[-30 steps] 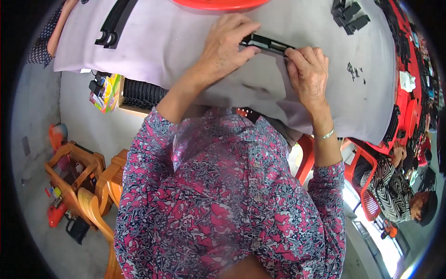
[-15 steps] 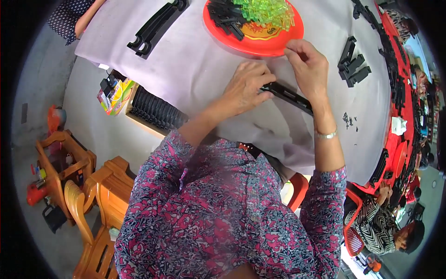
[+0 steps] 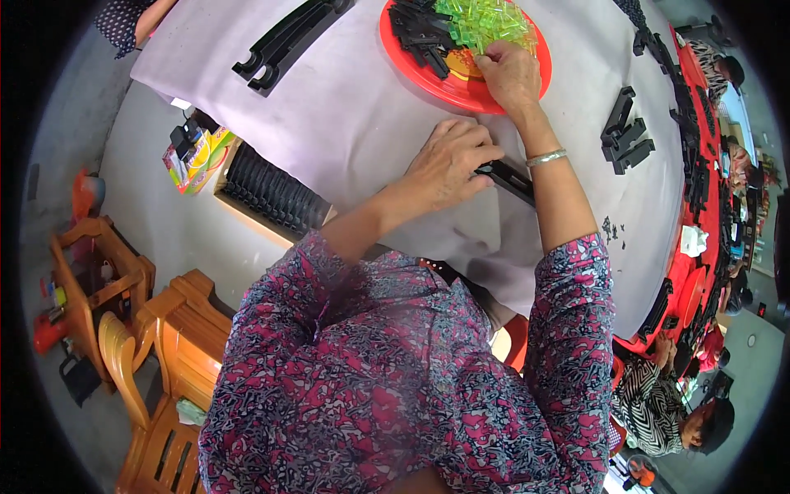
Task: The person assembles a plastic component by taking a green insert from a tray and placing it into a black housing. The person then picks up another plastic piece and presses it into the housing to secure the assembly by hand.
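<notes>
Head view, clock centred on the long, narrow, slotted black plastic part [image 3: 512, 181], 12 away from the wearer.

- Part lies at the middle of the bench [image 3: 329, 107], over grey cloth; left hand [image 3: 453, 160] grips its 10 o'clock end, the other end running behind the right forearm.
- Right hand [image 3: 512, 78] at 12, over the round red plastic plate [image 3: 477, 103]; fingertips narrow, beside translucent green plastic pieces [image 3: 485, 20]. Cannot tell if one is pinched.
- Step looks like picking small pieces while the left steadies the part. Next move seems to call for a fine pinch and a lift past the plate's rim.
- Edges: cloth drops off from 6 round to 9. Angular black plastic blocks [image 3: 627, 136] at 2, tiny black bits [image 3: 613, 229] at 4: easily brushed.
- Roomiest: bare cloth toward 10, short of the long forked black plastic piece [image 3: 288, 45].
</notes>
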`<state>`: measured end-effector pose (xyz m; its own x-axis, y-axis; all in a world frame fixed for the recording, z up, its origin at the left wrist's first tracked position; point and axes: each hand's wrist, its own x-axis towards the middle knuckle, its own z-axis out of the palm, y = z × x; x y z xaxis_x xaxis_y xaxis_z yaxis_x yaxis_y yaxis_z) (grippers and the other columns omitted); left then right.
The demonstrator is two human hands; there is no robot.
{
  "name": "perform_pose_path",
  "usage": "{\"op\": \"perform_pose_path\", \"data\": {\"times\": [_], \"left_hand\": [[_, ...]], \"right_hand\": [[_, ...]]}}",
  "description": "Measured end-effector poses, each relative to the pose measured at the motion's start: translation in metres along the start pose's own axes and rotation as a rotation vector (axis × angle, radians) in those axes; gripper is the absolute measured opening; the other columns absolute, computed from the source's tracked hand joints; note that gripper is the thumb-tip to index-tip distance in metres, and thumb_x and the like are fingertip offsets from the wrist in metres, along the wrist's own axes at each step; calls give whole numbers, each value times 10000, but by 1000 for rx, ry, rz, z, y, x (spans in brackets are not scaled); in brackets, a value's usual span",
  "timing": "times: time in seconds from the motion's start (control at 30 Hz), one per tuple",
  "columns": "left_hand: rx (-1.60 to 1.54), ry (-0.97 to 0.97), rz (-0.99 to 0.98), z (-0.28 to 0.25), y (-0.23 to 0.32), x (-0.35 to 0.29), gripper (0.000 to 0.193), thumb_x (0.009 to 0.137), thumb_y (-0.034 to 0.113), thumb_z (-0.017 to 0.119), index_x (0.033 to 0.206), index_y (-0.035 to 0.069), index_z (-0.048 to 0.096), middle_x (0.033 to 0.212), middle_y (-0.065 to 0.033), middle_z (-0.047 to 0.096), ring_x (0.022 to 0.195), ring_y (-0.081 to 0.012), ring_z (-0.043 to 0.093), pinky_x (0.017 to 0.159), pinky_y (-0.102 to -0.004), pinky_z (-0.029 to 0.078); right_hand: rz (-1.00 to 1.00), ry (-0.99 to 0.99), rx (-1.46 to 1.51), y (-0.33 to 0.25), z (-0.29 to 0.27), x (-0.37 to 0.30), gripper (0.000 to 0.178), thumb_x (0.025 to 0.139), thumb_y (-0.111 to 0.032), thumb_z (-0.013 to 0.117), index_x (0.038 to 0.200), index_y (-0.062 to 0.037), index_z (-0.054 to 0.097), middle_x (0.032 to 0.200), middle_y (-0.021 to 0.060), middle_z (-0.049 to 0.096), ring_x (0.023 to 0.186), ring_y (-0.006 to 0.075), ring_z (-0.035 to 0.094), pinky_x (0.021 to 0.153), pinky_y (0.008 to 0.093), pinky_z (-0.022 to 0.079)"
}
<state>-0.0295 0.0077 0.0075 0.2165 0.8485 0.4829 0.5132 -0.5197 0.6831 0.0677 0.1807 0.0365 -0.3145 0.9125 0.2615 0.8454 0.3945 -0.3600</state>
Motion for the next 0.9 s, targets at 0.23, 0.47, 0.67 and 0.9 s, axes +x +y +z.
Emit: {"op": "perform_pose_path", "data": {"times": [0.23, 0.47, 0.67, 0.9], "left_hand": [[-17, -38, 16, 3, -2, 2, 399, 722, 161, 810, 1093, 66, 700, 1050, -67, 616, 1098, -293, 558, 1017, -461, 389], [6, -58, 113, -3, -19, 3, 402, 741, 192, 806, 1109, 69, 702, 1046, -74, 621, 1085, -289, 573, 971, -435, 418], [-128, -194, -72, -31, 19, 20, 686, 774, 151, 832, 1381, -4, 553, 1238, -172, 563, 1110, -329, 561, 930, -407, 476], [-139, 15, 207, -16, 37, 14, 408, 791, 143, 808, 1161, 28, 682, 1010, -103, 624, 969, -285, 596, 898, -398, 453]], "right_hand": [[62, 48, 120, 12, -15, -17, 202, 788, -270, 734, 905, -110, 777, 856, 161, 750, 833, 364, 729, 754, 471, 582], [100, -112, 606, 34, -90, -93, 80, 885, -34, 688, 958, -6, 704, 812, -80, 656, 734, 10, 564, 678, 205, 485], [164, -86, 409, 32, -123, -169, 120, 809, -65, 715, 924, -37, 696, 688, 48, 644, 637, 54, 535, 627, 251, 496], [39, -106, 349, 8, -126, -193, 190, 776, -23, 692, 963, -55, 695, 791, 94, 696, 662, 162, 666, 648, 307, 546]]}}
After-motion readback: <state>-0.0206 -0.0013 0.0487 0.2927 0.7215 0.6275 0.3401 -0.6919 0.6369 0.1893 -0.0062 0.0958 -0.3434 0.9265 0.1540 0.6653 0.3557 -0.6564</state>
